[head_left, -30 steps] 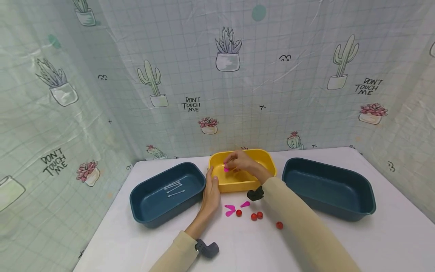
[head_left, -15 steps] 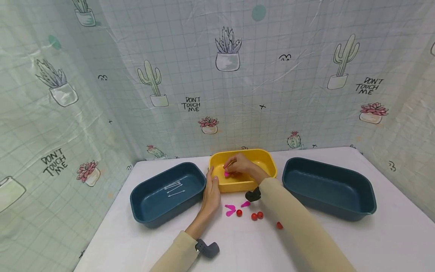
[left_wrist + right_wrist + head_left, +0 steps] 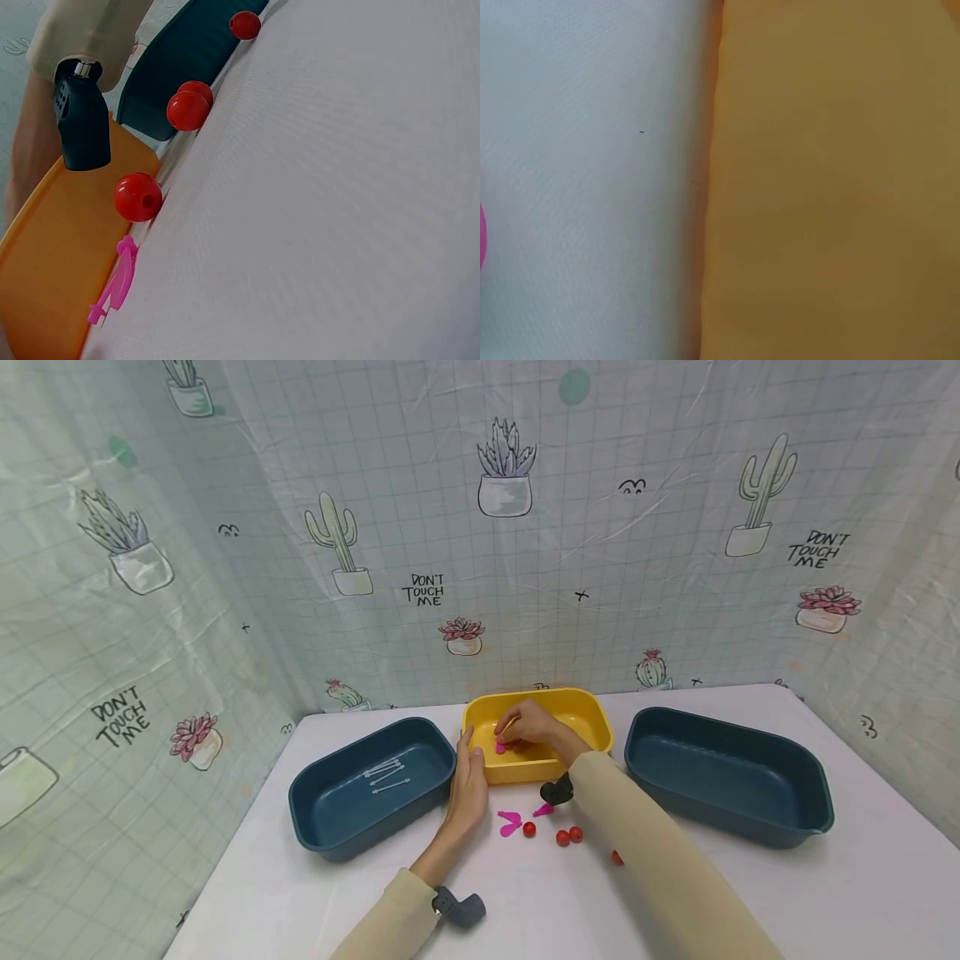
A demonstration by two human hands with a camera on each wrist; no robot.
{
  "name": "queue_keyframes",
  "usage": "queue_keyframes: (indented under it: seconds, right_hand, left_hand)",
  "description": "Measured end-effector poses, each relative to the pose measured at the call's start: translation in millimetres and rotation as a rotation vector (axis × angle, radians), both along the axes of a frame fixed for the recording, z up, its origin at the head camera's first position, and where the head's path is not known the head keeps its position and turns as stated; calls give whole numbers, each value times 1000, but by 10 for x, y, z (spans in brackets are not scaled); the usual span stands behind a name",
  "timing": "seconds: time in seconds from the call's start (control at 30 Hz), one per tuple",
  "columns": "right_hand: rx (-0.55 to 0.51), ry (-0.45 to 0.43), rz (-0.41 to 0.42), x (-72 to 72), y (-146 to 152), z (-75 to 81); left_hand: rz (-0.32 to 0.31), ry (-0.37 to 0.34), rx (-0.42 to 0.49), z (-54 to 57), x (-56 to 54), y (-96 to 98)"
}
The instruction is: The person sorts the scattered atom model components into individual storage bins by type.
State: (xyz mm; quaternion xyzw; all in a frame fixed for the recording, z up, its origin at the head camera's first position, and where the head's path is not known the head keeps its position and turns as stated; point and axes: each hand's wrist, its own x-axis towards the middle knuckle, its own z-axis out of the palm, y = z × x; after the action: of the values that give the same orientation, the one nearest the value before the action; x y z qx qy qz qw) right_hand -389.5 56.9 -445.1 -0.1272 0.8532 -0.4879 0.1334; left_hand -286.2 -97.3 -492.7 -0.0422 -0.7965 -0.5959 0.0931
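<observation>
My left hand (image 3: 470, 789) rests along the left side of the yellow bin (image 3: 525, 771), its fingers extended over the rim corner. My right hand (image 3: 528, 722) reaches down inside this bin. Its curled fingers pinch a small bright pink plastic piece (image 3: 500, 748), mostly covered by the fingertips and low over the bin floor. In the right wrist view only the bin's yellow wall (image 3: 832, 180) and white tabletop show; the right fingers are out of sight there. Before the bin lie paddle-shaped pink pieces (image 3: 510, 823) and a red bead (image 3: 138, 197) with a hole.
Left of the yellow bin stands a dark blue bin (image 3: 322, 831) holding several thin white rods (image 3: 387, 774). Another dark blue bin (image 3: 727, 768) is at the right. More red beads (image 3: 563, 837) lie near the right sleeve (image 3: 660, 852), which partly hides one.
My right hand has lowered slightly inside the yellow bin, bringing the pink piece down toward the bin floor. The left hand has stayed at the bin's side.
</observation>
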Motion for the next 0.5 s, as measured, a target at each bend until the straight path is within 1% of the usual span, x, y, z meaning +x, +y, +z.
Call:
queue_keyframes:
  seconds: [0.3,0.5]
  right_hand:
    - [58,28,50,5,-34,-9]
    - [91,28,50,13,-46,-2]
  left_hand:
    - [-1,-10,1,-13,-2,-1]
    - [0,-16,-3,7,18,5]
